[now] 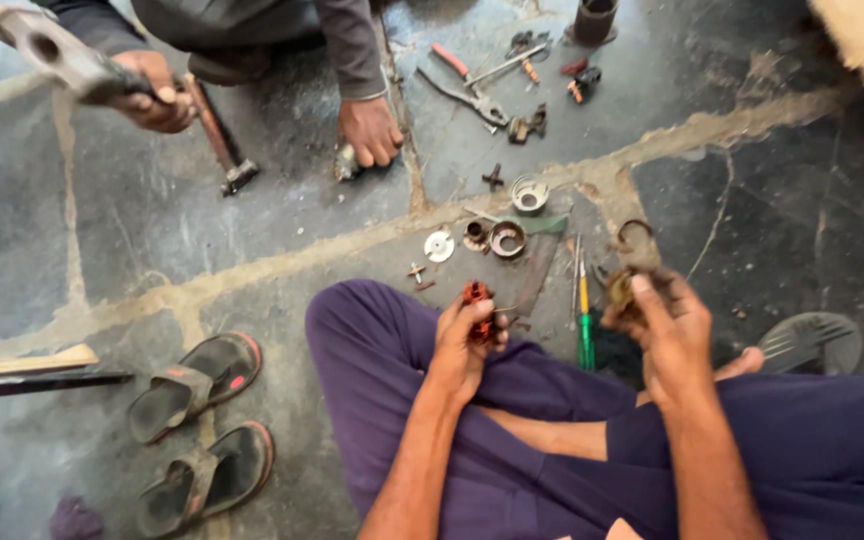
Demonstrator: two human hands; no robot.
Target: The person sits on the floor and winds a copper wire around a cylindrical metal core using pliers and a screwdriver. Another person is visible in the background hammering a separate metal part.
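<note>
Above lap: left hand point(464, 340) fingers clamp red part point(476, 300) upright; right hand point(664, 335) fingers pinch brown part point(620, 290).

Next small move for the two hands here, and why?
Probably bring the hands together over the lap. The left hand grips a small red-and-dark part; the right hand holds a brownish, rusty-looking piece, with a gap between them. The green-handled screwdriver lies on the floor between both hands, untouched.

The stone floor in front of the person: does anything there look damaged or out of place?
Yes. The stone floor is cracked, its seams roughly patched. Small metal parts lie loose beside a green screwdriver.
</note>
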